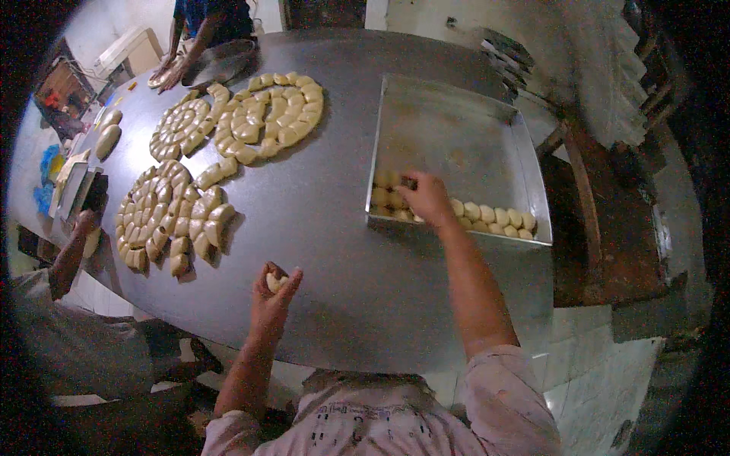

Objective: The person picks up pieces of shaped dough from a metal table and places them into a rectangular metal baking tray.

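My left hand (276, 292) holds a pale dough piece (274, 282) above the steel table near its front edge. My right hand (426, 199) reaches into a square metal tray (464, 114) at the right, its fingers closed over the left end of the rows of dough balls (494, 220) along the tray's near side; what they hold is blurred. Left of the tray, coils of cut dough pieces (270, 114) lie on the table (334, 205), with another group (163, 213) at the near left.
A co-worker's hands (167, 74) work at the back left beside a round pan (217, 64). Another person's hand (85, 224) is by stacked trays (74, 190) at the left. Dough logs (108, 137) lie on the left. A wooden frame (578, 190) stands right of the table.
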### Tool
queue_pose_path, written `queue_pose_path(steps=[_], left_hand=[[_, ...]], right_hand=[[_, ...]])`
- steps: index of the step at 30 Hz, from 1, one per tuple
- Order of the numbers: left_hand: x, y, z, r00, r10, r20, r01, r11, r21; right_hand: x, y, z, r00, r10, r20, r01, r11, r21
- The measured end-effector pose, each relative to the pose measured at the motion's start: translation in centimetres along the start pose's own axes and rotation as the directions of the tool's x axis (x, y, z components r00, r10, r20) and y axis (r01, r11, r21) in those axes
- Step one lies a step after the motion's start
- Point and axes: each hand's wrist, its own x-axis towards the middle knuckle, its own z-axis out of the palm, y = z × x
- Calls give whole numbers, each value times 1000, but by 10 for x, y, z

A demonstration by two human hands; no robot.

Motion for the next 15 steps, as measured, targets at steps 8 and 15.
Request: queue_pose_path(steps=[8, 15], left_hand=[[-22, 17, 0, 800, -109, 590, 195, 977, -83], [42, -23, -220, 510, 691, -513, 39, 576, 816]], right_hand=[[-185, -101, 23, 821, -253, 513, -13, 888, 459], [-250, 74, -75, 1000, -2, -7, -5, 621, -784]])
